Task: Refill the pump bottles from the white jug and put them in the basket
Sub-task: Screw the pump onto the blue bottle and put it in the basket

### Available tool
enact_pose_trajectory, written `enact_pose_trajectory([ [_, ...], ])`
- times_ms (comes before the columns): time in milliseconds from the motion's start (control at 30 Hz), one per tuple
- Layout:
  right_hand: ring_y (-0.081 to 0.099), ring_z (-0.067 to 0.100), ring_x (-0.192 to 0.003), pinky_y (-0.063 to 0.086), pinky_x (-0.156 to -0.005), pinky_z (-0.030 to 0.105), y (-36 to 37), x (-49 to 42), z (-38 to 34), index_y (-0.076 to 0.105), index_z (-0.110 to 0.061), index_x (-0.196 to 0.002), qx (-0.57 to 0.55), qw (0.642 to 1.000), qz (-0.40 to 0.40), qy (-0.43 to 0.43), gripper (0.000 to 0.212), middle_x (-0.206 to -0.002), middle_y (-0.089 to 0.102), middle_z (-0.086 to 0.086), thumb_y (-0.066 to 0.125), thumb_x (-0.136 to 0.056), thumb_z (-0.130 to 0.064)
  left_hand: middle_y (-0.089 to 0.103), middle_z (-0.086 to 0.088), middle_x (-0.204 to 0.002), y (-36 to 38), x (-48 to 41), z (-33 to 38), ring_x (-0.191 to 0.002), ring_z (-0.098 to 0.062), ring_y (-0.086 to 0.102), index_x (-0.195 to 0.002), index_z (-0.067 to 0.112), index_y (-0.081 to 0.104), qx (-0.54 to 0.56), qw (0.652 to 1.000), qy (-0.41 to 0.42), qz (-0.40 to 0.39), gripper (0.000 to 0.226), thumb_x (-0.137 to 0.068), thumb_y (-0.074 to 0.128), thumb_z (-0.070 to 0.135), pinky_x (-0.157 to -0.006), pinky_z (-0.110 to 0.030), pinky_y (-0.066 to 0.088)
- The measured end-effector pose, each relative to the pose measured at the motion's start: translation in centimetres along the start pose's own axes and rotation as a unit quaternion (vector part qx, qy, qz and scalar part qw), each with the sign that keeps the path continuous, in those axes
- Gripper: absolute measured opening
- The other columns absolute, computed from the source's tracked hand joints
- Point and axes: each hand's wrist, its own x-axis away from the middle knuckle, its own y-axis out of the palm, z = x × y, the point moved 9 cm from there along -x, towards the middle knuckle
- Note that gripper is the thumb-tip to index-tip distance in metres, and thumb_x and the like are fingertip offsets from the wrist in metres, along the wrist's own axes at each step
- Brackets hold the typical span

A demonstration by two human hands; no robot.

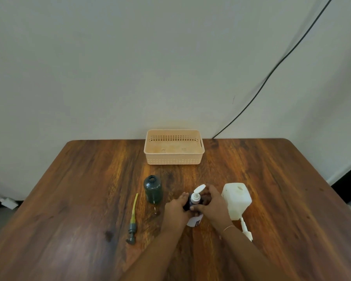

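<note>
Left hand [177, 208] and right hand [211, 203] both grip dark pump bottle [195, 200], white pump fitted. Green bottle [153, 189] uncapped, contents unclear. White jug [236, 199] just right. Basket [173, 147] empty, far table [69, 199] edge.

A dark pump bottle [193, 201] with white pump head stands upright beside the white jug [236, 200]. An uncapped dark green bottle [153, 189] stands left; the peach basket [173, 159] is positioned behind.

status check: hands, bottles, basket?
Left hand and right hand both on white-pump bottle. Green bottle open, pump out. Basket empty.
</note>
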Motion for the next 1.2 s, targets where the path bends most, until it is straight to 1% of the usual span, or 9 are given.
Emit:
enact_pose_trajectory([
  [167,0.053,0.014,-0.082,0.039,-0.063,0.017,0.4,0.1,-0.4,0.057,-0.014,-0.089,0.019,0.999,0.031,0.015,0.031,-0.084,0.057,-0.003,0.079,-0.068,-0.019,0.050,-0.005,-0.141,-0.7,-0.3,-0.6,-0.126,-0.018,0.050,-0.139,0.016,0.040,-0.009,1.000,-0.007,-0.002,0.064,-0.081,0.066,0.021,-0.104,-0.030,0.043],
  [300,0.057,0.016,-0.100,0.043,-0.078,0.014,1.0,-0.1,-0.1,0.058,-0.012,-0.110,-0.005,0.999,-0.032,-0.003,0.041,-0.103,0.061,-0.002,0.075,-0.073,-0.009,0.053,-0.004,-0.138,0.1,0.0,0.0,-0.123,-0.017,0.052,-0.139,0.018,0.041,-0.003,1.000,-0.003,-0.005,0.060,-0.083,0.063,0.021,-0.101,-0.025,0.043],
  [433,0.048,0.002,-0.072,0.031,-0.055,0.010,0.6,0.1,-1.1,0.062,-0.016,-0.086,0.027,0.999,0.018,0.000,0.026,-0.079,0.051,-0.011,0.080,-0.068,-0.022,0.055,-0.004,-0.136,-0.7,0.1,-0.4,-0.120,-0.017,0.054,-0.138,0.017,0.042,-0.005,1.000,-0.004,-0.001,0.060,-0.082,0.064,0.022,-0.094,-0.020,0.042],
  [633,0.057,0.013,-0.092,0.037,-0.069,0.005,1.0,0.6,-0.5,0.066,-0.012,-0.105,0.008,1.000,0.002,-0.020,0.027,-0.101,0.064,0.002,0.069,-0.078,-0.008,0.065,-0.002,-0.123,-0.4,0.6,0.0,-0.101,-0.003,0.056,-0.132,0.020,0.049,0.004,1.000,0.010,-0.002,0.057,-0.079,0.067,0.021,-0.070,0.006,0.034],
  [767,0.060,0.020,-0.093,0.038,-0.071,0.009,0.8,0.4,-0.9,0.067,-0.010,-0.101,0.021,0.999,0.028,-0.016,0.022,-0.099,0.065,0.005,0.069,-0.078,-0.009,0.061,-0.002,-0.129,-0.7,0.2,0.1,-0.114,-0.012,0.057,-0.134,0.018,0.047,0.012,1.000,0.009,-0.001,0.060,-0.078,0.067,0.021,-0.085,-0.009,0.038],
  [900,0.048,0.027,-0.124,0.043,-0.103,0.041,1.7,2.1,2.0,0.045,-0.008,-0.132,-0.043,0.997,-0.019,0.069,0.064,-0.133,0.053,0.008,0.074,-0.075,-0.011,0.044,-0.001,-0.146,-0.1,1.0,-0.8,-0.133,-0.012,0.041,-0.140,0.016,0.038,0.009,1.000,-0.014,-0.007,0.064,-0.081,0.064,0.016,-0.105,-0.017,0.031],
  [1000,0.049,0.025,-0.123,0.039,-0.107,0.042,2.4,3.2,4.2,0.046,-0.009,-0.132,-0.042,0.991,-0.050,0.117,0.067,-0.135,0.054,0.008,0.076,-0.074,-0.021,0.031,0.000,-0.152,0.2,1.8,-1.9,-0.140,-0.016,0.029,-0.145,0.016,0.025,0.033,0.998,-0.058,-0.013,0.092,-0.069,0.076,0.019,-0.114,-0.026,0.024],
  [1067,0.055,0.024,-0.116,0.042,-0.103,0.037,2.8,3.6,4.8,0.053,-0.009,-0.126,-0.058,0.987,-0.063,0.138,0.059,-0.126,0.061,0.008,0.077,-0.073,-0.020,0.046,0.000,-0.142,0.5,2.2,-3.0,-0.131,-0.017,0.043,-0.145,0.012,0.027,0.072,0.991,-0.114,-0.023,0.103,-0.059,0.083,0.023,-0.107,-0.021,0.034],
  [1200,0.061,0.023,-0.103,0.046,-0.090,0.030,2.7,2.5,4.2,0.061,-0.008,-0.115,-0.065,0.984,-0.063,0.152,0.051,-0.111,0.067,0.006,0.080,-0.069,-0.017,0.068,0.007,-0.099,0.6,1.5,-2.3,-0.093,-0.007,0.063,-0.119,0.011,0.060,0.144,0.983,-0.103,-0.051,0.069,-0.054,0.084,0.012,-0.074,-0.009,0.048],
])
